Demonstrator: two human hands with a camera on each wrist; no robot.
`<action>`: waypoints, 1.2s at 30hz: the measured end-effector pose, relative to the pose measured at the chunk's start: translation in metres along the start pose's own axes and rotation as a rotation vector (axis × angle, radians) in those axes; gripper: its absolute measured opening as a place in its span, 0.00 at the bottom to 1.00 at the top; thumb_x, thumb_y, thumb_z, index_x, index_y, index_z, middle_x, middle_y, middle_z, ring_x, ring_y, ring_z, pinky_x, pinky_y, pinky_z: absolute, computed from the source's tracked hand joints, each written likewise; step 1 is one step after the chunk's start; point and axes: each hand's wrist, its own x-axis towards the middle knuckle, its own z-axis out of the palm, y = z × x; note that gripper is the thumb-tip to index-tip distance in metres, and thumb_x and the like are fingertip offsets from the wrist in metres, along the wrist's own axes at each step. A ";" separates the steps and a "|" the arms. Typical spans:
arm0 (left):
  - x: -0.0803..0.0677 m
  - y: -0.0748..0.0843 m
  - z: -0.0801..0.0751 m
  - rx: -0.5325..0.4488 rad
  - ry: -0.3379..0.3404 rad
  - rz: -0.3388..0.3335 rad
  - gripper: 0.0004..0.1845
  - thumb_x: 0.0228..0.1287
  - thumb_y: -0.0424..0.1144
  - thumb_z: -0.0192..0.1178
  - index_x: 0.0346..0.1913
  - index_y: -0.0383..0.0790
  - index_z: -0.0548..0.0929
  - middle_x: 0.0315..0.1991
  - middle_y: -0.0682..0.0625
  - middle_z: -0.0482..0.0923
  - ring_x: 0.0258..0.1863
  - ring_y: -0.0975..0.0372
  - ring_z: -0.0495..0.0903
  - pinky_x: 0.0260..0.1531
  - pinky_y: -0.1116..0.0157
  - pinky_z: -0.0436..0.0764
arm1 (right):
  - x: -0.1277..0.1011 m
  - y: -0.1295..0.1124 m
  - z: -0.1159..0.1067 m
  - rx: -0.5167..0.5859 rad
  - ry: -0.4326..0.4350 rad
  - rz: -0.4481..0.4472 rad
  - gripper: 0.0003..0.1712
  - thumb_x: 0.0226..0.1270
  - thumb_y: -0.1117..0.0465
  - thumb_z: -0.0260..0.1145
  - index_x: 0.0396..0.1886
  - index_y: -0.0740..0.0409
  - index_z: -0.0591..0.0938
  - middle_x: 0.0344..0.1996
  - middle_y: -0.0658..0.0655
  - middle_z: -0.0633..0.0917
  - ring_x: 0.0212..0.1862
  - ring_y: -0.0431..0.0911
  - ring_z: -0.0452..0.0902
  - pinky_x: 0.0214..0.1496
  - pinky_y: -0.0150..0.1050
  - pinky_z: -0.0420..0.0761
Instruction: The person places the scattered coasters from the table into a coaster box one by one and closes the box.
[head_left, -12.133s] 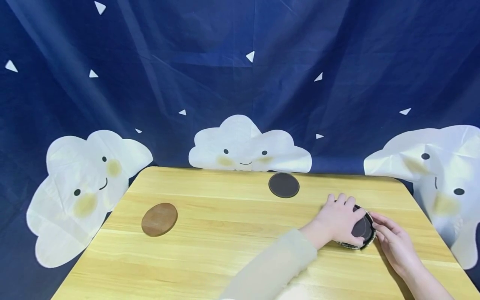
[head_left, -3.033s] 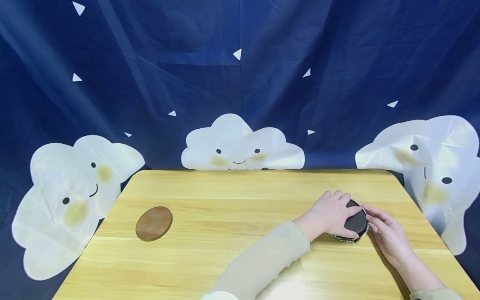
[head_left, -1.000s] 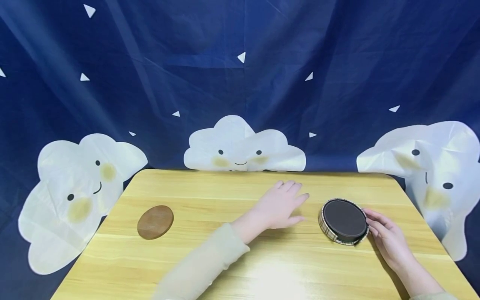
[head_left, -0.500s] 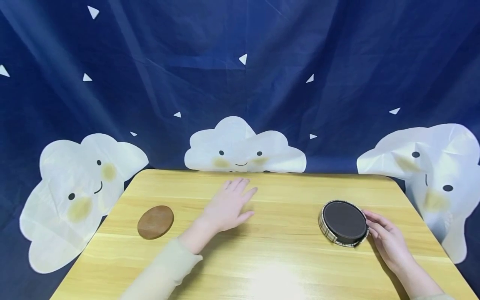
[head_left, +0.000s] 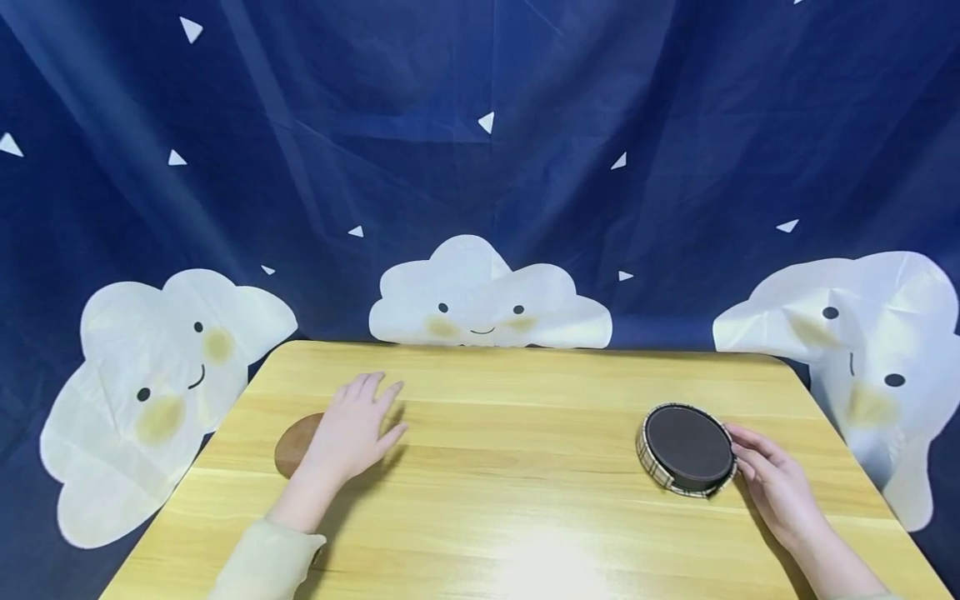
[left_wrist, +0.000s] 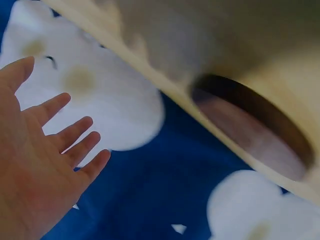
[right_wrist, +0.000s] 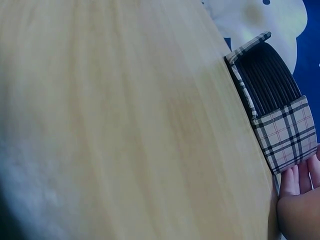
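Now the left hand (head_left: 351, 429) is spread flat, fingers straight and slightly fanned, palm down over the right part of the brown coaster (head_left: 296, 446) that lies on the left side of the wooden table (head_left: 510, 500). From the head view I cannot tell whether the palm touches the coaster; in the left wrist view the open hand (left_wrist: 35, 165) has nothing in it and the brown disc (left_wrist: 252, 132) shows apart from the fingers (left_wrist: 70, 134).

Over on the right side of the table sits the plaid holder (head_left: 651, 460), a round checked case with a stack of dark coasters (head_left: 690, 446) inside it, the top one level with its rim. The right hand (head_left: 776, 483) rests on the table just right of it, fingers nearly straight, fingertips (head_left: 738, 433) touching the holder's wall without closing round it. From the right wrist the holder (right_wrist: 287, 135) shows an open gap in its side where the coaster edges (right_wrist: 267, 82) are stacked, with fingertips (right_wrist: 300, 180) against the checked wall.

Behind the table's far edge hangs a dark blue backdrop (head_left: 480, 125) with smiling white clouds (head_left: 487, 300)
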 end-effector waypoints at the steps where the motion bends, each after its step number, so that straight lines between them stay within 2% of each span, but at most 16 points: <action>1: -0.004 -0.006 0.001 -0.002 0.000 -0.015 0.36 0.68 0.56 0.68 0.71 0.39 0.77 0.69 0.31 0.75 0.70 0.38 0.73 0.67 0.39 0.73 | 0.000 0.000 0.000 0.000 0.001 0.001 0.29 0.81 0.79 0.45 0.55 0.52 0.89 0.50 0.45 0.91 0.47 0.33 0.86 0.51 0.24 0.81; 6: -0.028 -0.037 0.006 -0.034 -0.003 -0.099 0.37 0.65 0.56 0.70 0.71 0.39 0.77 0.68 0.29 0.73 0.69 0.35 0.72 0.62 0.36 0.74 | 0.000 0.000 0.000 0.003 0.003 0.004 0.29 0.80 0.79 0.45 0.55 0.52 0.89 0.51 0.45 0.91 0.49 0.33 0.86 0.51 0.24 0.81; 10: -0.043 -0.055 0.011 -0.059 -0.052 -0.167 0.42 0.61 0.59 0.72 0.72 0.38 0.76 0.69 0.26 0.71 0.69 0.32 0.70 0.61 0.32 0.73 | 0.000 0.000 0.000 0.000 0.004 0.005 0.30 0.80 0.79 0.45 0.54 0.52 0.90 0.51 0.44 0.91 0.51 0.33 0.87 0.52 0.24 0.81; 15: -0.053 -0.071 0.016 -0.067 -0.116 -0.210 0.47 0.55 0.64 0.74 0.72 0.39 0.76 0.70 0.24 0.69 0.69 0.29 0.69 0.60 0.29 0.71 | 0.000 0.000 0.000 -0.012 0.008 0.010 0.30 0.81 0.78 0.45 0.55 0.51 0.90 0.51 0.44 0.91 0.52 0.32 0.86 0.52 0.23 0.81; 18: -0.057 -0.077 0.018 -0.081 -0.160 -0.237 0.50 0.52 0.67 0.75 0.72 0.39 0.76 0.69 0.24 0.69 0.68 0.28 0.69 0.58 0.24 0.69 | 0.000 0.000 0.000 -0.012 0.004 0.009 0.30 0.81 0.78 0.45 0.55 0.51 0.89 0.52 0.44 0.91 0.52 0.32 0.86 0.52 0.23 0.81; 22: -0.062 -0.081 0.021 -0.114 -0.213 -0.280 0.51 0.53 0.68 0.74 0.73 0.38 0.75 0.69 0.25 0.68 0.67 0.27 0.69 0.52 0.22 0.70 | 0.000 0.000 0.000 -0.007 0.002 -0.001 0.30 0.81 0.79 0.44 0.55 0.52 0.89 0.51 0.45 0.91 0.52 0.33 0.86 0.52 0.24 0.81; 28: -0.066 -0.086 0.024 -0.150 -0.262 -0.296 0.50 0.58 0.68 0.70 0.76 0.39 0.72 0.67 0.27 0.71 0.63 0.27 0.72 0.44 0.28 0.77 | 0.000 -0.001 0.001 -0.004 0.004 -0.002 0.30 0.80 0.79 0.45 0.55 0.52 0.89 0.51 0.45 0.91 0.52 0.33 0.87 0.52 0.24 0.82; 36: -0.064 -0.089 0.026 -0.154 -0.260 -0.271 0.50 0.58 0.68 0.70 0.76 0.39 0.72 0.63 0.27 0.75 0.60 0.28 0.75 0.48 0.31 0.79 | 0.000 0.000 0.001 -0.002 -0.007 -0.012 0.30 0.80 0.79 0.44 0.55 0.53 0.89 0.51 0.45 0.91 0.52 0.33 0.87 0.53 0.24 0.82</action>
